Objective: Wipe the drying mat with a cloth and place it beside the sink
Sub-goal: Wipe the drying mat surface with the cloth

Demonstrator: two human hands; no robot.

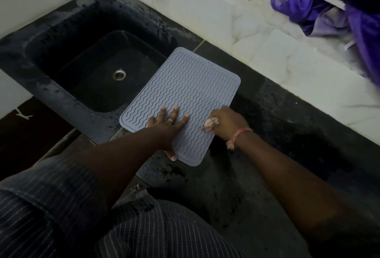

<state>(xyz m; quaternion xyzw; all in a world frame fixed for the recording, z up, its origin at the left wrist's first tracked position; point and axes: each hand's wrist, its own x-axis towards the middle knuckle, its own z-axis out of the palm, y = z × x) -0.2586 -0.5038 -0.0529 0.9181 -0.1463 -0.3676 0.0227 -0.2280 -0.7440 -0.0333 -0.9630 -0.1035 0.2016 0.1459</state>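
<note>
A small balled cloth (210, 123) is clenched in the right hand (228, 123) and pressed on the near right edge of the grey silicone drying mat (185, 85). Just left, the left hand (167, 128) is spread flat, with the thumb tucked under the mat's edge. The mat is laid on the dark worktop (277, 155), its far corner overhanging the sink (92, 66). Wiping seems underway; strokes toward the far end are called for next.

A grey rectangular silicone drying mat (181, 101) with wavy ridges lies on the dark stone counter (277, 134), its far corner overhanging the black sink (98, 68). The left hand (168, 126) lies flat on the mat's near part with fingers spread, the thumb tucked under the mat's edge. The right hand (228, 122) is closed around a small pale crumpled cloth (210, 123) at the mat's right edge. Purple fabric (320, 11) sits on the white ledge behind.
</note>
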